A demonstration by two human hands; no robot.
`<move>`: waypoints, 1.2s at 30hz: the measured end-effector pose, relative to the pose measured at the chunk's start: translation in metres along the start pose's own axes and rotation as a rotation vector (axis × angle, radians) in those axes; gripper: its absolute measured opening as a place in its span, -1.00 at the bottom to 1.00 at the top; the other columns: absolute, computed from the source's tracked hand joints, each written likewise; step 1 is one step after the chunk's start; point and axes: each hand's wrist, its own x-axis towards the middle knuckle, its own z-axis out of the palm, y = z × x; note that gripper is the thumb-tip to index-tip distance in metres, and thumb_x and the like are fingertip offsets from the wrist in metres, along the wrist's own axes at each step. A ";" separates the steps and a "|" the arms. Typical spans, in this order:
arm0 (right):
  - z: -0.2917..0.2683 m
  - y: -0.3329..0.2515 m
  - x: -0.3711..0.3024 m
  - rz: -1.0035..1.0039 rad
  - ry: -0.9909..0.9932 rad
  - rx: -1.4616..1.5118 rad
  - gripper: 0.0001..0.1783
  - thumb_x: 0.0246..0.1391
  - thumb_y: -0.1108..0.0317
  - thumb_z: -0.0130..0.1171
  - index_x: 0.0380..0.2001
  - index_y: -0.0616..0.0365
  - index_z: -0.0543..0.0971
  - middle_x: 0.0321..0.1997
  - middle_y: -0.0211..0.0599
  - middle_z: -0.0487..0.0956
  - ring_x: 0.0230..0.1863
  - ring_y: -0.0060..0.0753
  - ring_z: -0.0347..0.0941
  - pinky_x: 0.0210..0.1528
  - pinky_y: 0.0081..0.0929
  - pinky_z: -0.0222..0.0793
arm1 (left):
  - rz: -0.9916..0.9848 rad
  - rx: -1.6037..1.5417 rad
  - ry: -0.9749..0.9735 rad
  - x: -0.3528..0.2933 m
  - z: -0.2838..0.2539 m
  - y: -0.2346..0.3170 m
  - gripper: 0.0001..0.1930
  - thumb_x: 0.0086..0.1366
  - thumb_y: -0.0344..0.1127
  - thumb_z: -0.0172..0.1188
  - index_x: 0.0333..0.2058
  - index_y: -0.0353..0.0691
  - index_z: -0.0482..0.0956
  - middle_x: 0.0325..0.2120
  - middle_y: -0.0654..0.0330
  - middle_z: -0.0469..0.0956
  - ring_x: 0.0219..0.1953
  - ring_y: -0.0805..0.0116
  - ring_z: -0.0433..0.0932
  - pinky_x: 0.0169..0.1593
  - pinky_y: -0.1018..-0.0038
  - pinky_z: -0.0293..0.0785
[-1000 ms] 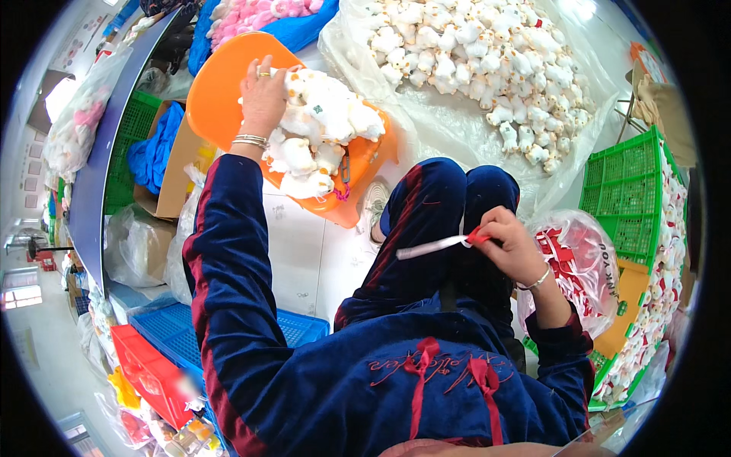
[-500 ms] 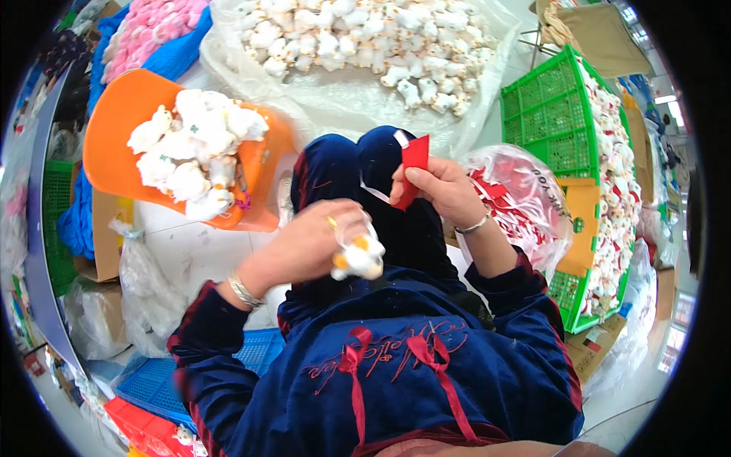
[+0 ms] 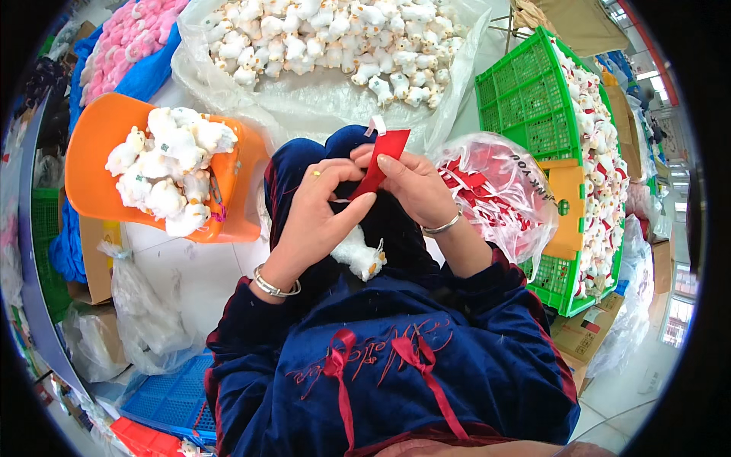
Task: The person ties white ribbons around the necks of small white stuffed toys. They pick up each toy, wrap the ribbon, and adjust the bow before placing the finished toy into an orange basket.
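A red cloth piece (image 3: 384, 156) with a white strip at its top end is held upright between both hands above my lap. My right hand (image 3: 417, 190) pinches it from the right side, thumb in front. The fingers and thumb of my left hand (image 3: 324, 202) close on its lower left edge. A small white plush toy (image 3: 356, 254) with orange parts rests on my dark blue lap just below the left hand, partly hidden by it.
An orange chair (image 3: 91, 152) at left carries several white plush toys (image 3: 171, 164). Ahead, a clear plastic sheet (image 3: 304, 107) bears a heap of them. At right are a clear bag (image 3: 499, 202) of red pieces and a green crate (image 3: 525, 91) with toys in red.
My left hand has let the plush toy down onto my lap and moved up to the red cloth piece. The right hand has shifted slightly left with the cloth.
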 end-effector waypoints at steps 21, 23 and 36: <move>0.020 0.064 -0.083 -0.044 -0.139 -1.237 -0.40 -0.09 0.23 0.45 -0.01 0.21 0.44 -0.10 0.00 0.54 -0.18 0.08 0.58 -0.15 -0.16 0.52 | 0.095 0.167 0.589 0.005 -0.076 -0.018 -0.84 0.34 -0.40 0.32 -0.12 -0.26 0.66 -0.28 0.23 0.66 -0.33 0.50 0.63 -0.30 0.55 0.57; 0.019 0.061 -0.082 -0.189 -0.134 -1.179 -0.41 -0.13 0.29 0.45 -0.02 0.20 0.45 -0.09 -0.03 0.51 -0.16 0.08 0.57 -0.15 -0.18 0.52 | 0.260 0.616 0.357 -0.002 -0.068 -0.008 -0.80 0.26 -0.45 0.34 -0.13 -0.20 0.66 -0.39 0.25 0.62 -0.36 0.41 0.61 -0.31 0.48 0.56; 0.027 0.044 -0.063 -0.040 -0.018 -0.789 -0.41 -0.10 0.28 0.51 -0.02 0.22 0.48 -0.18 -0.19 0.53 -0.22 -0.30 0.55 -0.15 -0.41 0.47 | -0.069 0.385 -0.315 -0.066 -0.007 -0.020 -0.56 0.06 -0.29 0.42 -0.10 -0.32 0.54 -0.21 0.00 0.47 -0.30 0.03 0.59 -0.26 0.26 0.57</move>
